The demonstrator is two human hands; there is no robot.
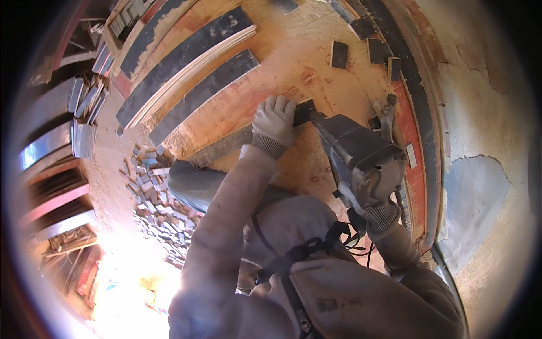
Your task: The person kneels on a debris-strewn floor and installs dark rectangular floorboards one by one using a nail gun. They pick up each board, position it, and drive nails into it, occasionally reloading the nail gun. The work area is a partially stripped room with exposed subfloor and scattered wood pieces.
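We found the black power tool (354, 138), boxy, tapering and dulled by dust, above the wooden surface (316, 37) on the person's right, its narrow nose close to a small black piece (304, 112); we could not tell whether they touched. The right grip (372, 195), soiled and pale-gloved with a ribbed cuff (383, 218), was wrapped around the tool's rear, its fingers partly hidden. The left grip (275, 122), in matching knit, lay over a rough brown wooden strip (223, 147) beside that black piece, fingers curled together; whether they clamped the strip we could not tell.

Around them we saw long black-faced boards (183, 61) with pale, layered edges lying to the left, and flat, dark rectangular offcuts (339, 55) scattered at the far right, near a worn metal tool (387, 120) of unclear kind. Tan sawdust (282, 59) coated the surface, reddish wood showing through in smears. A long black board (415, 73) and a red strip (416, 189) ran along the wall (485, 113), whose rough plaster bore a smooth blue-grey patch (474, 209). To the left we noted a heap of small wooden blocks (161, 212) on the dusty floor (110, 169), stacked panels (48, 144) beyond it, and strong light (132, 288) on the near side.
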